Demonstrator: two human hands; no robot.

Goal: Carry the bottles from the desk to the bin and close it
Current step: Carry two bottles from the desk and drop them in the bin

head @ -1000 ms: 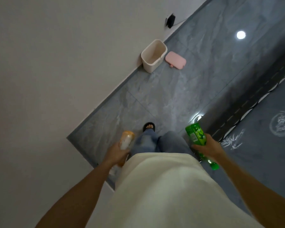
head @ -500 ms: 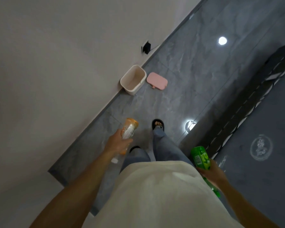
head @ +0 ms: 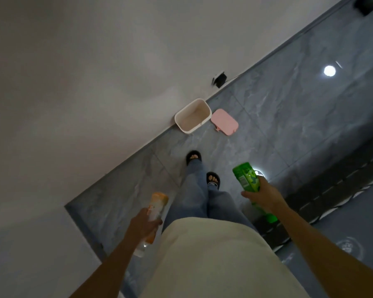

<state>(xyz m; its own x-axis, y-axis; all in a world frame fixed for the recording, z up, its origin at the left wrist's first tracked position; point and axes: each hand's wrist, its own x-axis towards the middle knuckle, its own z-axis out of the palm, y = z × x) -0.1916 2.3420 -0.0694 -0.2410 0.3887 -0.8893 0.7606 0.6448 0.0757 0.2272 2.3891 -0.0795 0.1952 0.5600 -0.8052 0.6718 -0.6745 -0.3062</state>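
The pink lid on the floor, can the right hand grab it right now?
Probably not yet. The right hand is full, wrapped around the green bottle, and the pink lid lies farther ahead on the floor beside the bin.

A pale shirt [head: 213, 259] hides the person's thighs, both forearms run off the bottom edge, the left hand [head: 143, 223] covers the orange bottle's [head: 157, 204] middle, and a dark object [head: 368, 3] is cut off top right.
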